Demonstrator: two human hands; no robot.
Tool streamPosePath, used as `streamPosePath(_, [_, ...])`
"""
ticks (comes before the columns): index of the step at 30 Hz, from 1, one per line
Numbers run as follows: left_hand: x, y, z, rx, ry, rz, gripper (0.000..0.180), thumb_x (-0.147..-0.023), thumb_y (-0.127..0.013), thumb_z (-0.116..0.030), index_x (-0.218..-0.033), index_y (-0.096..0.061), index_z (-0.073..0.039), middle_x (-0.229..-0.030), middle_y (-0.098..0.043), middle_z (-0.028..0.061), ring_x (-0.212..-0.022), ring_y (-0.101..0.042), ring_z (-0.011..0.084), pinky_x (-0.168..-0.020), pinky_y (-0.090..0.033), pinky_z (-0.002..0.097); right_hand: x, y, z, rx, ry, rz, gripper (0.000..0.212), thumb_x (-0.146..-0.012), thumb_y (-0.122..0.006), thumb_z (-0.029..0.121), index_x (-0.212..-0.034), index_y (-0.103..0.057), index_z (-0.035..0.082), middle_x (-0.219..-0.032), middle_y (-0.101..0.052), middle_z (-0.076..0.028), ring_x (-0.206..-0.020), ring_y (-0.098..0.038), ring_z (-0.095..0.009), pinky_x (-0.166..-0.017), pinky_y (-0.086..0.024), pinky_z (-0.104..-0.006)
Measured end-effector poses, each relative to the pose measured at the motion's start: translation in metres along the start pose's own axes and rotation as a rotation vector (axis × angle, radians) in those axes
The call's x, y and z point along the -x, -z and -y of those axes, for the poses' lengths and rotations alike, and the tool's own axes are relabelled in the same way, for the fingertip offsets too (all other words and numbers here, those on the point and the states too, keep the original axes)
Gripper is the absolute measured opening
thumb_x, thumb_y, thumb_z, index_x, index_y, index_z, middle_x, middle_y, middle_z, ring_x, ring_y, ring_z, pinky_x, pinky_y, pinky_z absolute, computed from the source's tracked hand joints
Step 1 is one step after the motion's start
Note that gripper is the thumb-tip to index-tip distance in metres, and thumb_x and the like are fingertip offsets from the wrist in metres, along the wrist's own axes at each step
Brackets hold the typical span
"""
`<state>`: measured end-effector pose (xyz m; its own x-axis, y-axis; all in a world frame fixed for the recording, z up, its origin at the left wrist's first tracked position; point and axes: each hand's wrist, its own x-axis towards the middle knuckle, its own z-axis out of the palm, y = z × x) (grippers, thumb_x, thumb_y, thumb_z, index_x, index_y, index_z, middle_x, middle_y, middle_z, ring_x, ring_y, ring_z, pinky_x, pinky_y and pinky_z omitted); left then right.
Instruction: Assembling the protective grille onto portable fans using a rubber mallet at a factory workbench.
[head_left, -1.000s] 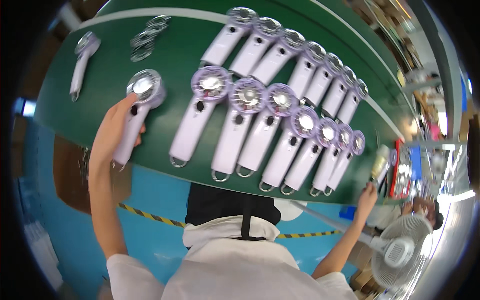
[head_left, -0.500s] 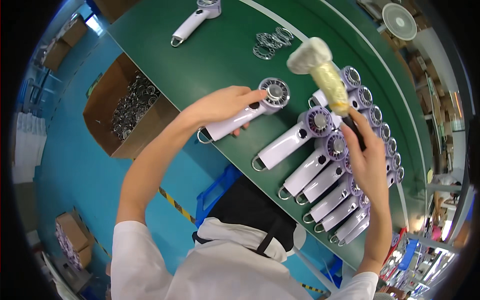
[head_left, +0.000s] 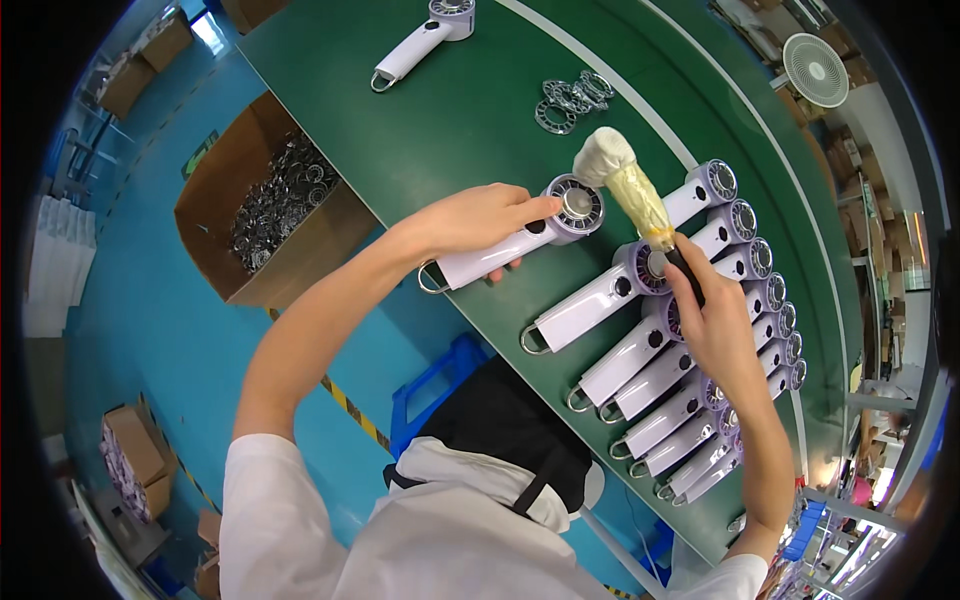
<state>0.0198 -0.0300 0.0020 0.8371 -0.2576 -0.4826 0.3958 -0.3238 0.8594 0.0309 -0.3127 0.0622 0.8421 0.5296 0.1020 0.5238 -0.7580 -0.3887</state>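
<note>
My left hand [head_left: 478, 218] grips a pale lilac handheld fan [head_left: 520, 243] by its handle and holds it flat on the green table [head_left: 470, 110], its round head with a metal grille facing up. My right hand [head_left: 712, 325] holds a small mallet [head_left: 628, 187] by its dark handle. The mallet's cloth-wrapped cream head hangs just above and to the right of that fan's head. A row of several like fans [head_left: 670, 340] lies side by side under and beyond my right hand.
A few loose metal grille rings [head_left: 570, 95] lie on the table beyond the mallet. Another fan [head_left: 420, 45] lies at the far end. An open cardboard box [head_left: 270, 200] full of metal rings stands on the blue floor to the left. A white standing fan [head_left: 815, 68] is at the upper right.
The view has swung left a little. My left hand still holds the fan flat, and the mallet in my right hand has come lower and closer to the fan's head.
</note>
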Motion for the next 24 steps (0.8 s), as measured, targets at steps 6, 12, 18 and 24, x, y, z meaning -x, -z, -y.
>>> streamPosePath(6, [0.0,-0.003,0.005,-0.001,0.0,0.004,0.061,-0.099,-0.044,-0.059,-0.107,-0.06,0.0,-0.073,-0.062,0.0077,-0.052,-0.061,0.0139,-0.046,-0.05,0.0278,0.007,0.015,0.018,-0.054,-0.115,-0.083,0.033,-0.097,-0.057,0.009,-0.129,-0.057,0.0,-0.081,-0.067,-0.021,-0.06,-0.061,-0.024,-0.063,-0.048,-0.0325])
streamPosePath(12, [0.002,-0.001,0.005,0.011,-0.014,-0.003,0.065,-0.097,-0.046,-0.059,-0.107,-0.059,0.005,-0.074,-0.062,0.0109,-0.051,-0.062,0.0158,-0.047,-0.053,0.0294,0.022,0.012,0.006,-0.108,-0.131,-0.15,0.034,-0.097,-0.058,0.009,-0.129,-0.058,0.0,-0.069,-0.059,-0.017,-0.055,-0.052,-0.017,-0.055,-0.042,-0.0305])
streamPosePath(18, [0.0,-0.001,0.003,0.027,0.009,-0.012,0.06,-0.098,-0.047,-0.058,-0.111,-0.059,-0.001,-0.072,-0.062,0.0065,-0.05,-0.06,0.0132,-0.046,-0.049,0.0271,0.03,0.012,0.002,-0.054,-0.142,-0.099,0.035,-0.096,-0.059,0.013,-0.129,-0.057,0.001,-0.072,-0.062,-0.021,-0.06,-0.06,-0.033,-0.06,-0.046,-0.0394])
streamPosePath(24, [0.004,-0.003,0.0,0.01,0.015,-0.012,0.059,-0.098,-0.046,-0.056,-0.108,-0.057,0.001,-0.075,-0.062,0.0084,-0.051,-0.061,0.0143,-0.047,-0.05,0.0291,0.038,0.004,-0.007,0.065,-0.118,0.014,0.034,-0.095,-0.06,0.013,-0.127,-0.058,0.004,-0.077,-0.064,-0.024,-0.069,-0.062,-0.043,-0.064,-0.048,-0.0462])
